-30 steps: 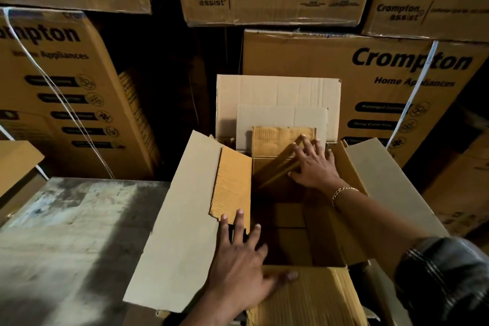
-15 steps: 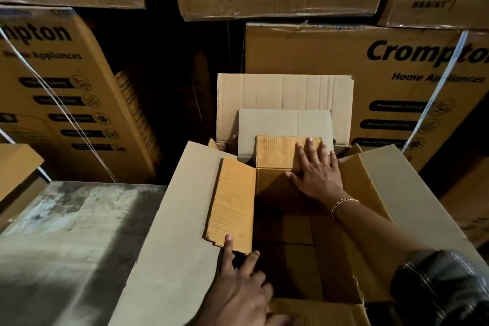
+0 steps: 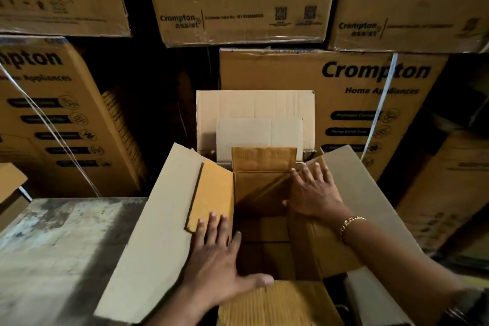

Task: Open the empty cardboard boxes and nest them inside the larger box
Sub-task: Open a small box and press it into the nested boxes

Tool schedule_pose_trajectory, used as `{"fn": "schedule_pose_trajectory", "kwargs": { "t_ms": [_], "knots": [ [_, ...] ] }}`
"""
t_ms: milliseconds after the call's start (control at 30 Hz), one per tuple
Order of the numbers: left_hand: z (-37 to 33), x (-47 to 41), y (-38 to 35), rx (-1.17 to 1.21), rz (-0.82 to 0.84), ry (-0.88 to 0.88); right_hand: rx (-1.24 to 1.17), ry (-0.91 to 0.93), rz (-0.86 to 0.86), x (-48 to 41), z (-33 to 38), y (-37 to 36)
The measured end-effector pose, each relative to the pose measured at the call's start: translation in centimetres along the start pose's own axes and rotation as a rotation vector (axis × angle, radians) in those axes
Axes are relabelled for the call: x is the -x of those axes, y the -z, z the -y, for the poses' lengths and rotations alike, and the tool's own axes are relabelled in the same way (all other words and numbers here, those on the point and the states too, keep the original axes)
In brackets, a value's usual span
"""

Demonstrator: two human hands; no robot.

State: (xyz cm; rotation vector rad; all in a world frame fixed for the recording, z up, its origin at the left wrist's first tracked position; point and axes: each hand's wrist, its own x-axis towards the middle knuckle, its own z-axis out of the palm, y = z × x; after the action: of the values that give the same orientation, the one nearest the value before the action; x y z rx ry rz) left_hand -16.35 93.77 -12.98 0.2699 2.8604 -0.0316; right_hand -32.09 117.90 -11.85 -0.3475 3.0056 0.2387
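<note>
**Nested cartons, seen from above.** The larger box (image 3: pixel 156 241), of smooth pale grey-brown board, stands mouth upward with its flaps fanned outward and its rear flap upright. Inside it sits a second box (image 3: pixel 259 132), visible as a pale upright flap just in front of that rear flap. Inside that is the smallest box (image 3: pixel 214 190), of orange-brown board with fine ribbing (the corrugation shows through the liner). Its rectangular cavity opens upward, and its long axis appears to run from the near side of the larger box to the far side. The left hand (image 3: pixel 219 264) lies flat on the smallest box's left flap, fingers (image 3: pixel 211 227) straight and spread, thumb on the near flap, gripping nothing. The right hand (image 3: pixel 315 193), with a bracelet (image 3: pixel 352 222) at the wrist, presses straight, spread fingers against the right flap. Left of the larger box lies a mottled grey worktop (image 3: pixel 53 246). Behind it stand stacked brown printed cartons (image 3: pixel 291 74).
</note>
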Motion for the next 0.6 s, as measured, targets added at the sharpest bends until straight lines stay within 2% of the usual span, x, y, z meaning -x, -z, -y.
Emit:
{"fn": "schedule_pose_trajectory", "kwargs": {
  "t_ms": [133, 267, 600],
  "knots": [
    [-0.1, 0.2, -1.4, -0.069, -0.094, 0.036, 0.0, -0.037, 0.022, 5.7, -0.6, -1.6],
    [-0.6, 0.9, -1.6, -0.134, -0.113, 0.048, 0.038, -0.012, -0.113, 10.7, -0.9, -4.9],
    [-0.6, 1.4, -1.3, -0.133, -0.146, 0.068, 0.01, 0.017, -0.069, 10.9, -1.2, -3.9]
  ]
}}
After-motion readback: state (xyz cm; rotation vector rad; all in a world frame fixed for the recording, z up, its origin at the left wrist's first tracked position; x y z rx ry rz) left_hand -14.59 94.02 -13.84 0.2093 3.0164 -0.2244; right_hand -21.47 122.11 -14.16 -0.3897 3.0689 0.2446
